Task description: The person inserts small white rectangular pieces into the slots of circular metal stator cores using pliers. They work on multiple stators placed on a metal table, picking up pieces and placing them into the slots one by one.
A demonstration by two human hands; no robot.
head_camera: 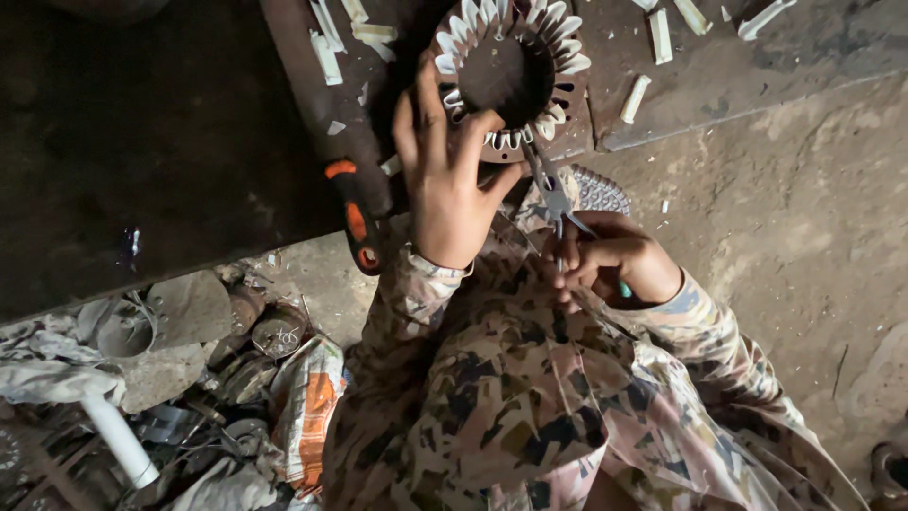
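Steel stator (506,80) steadied by left hand (449,185), pliers (553,203) in right hand (615,265).
Heavy, stiff ring; left fingers spread on its rim, right fingers clamped round pliers handles; paper liners look fragile.

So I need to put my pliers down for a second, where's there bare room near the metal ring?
Bare patches: the dark bench top left of the orange-handled tool, and the concrete floor right of the right hand. Crowded: around the slotted ring under the left hand, strewn with white strips, and the scrap pile lower left.
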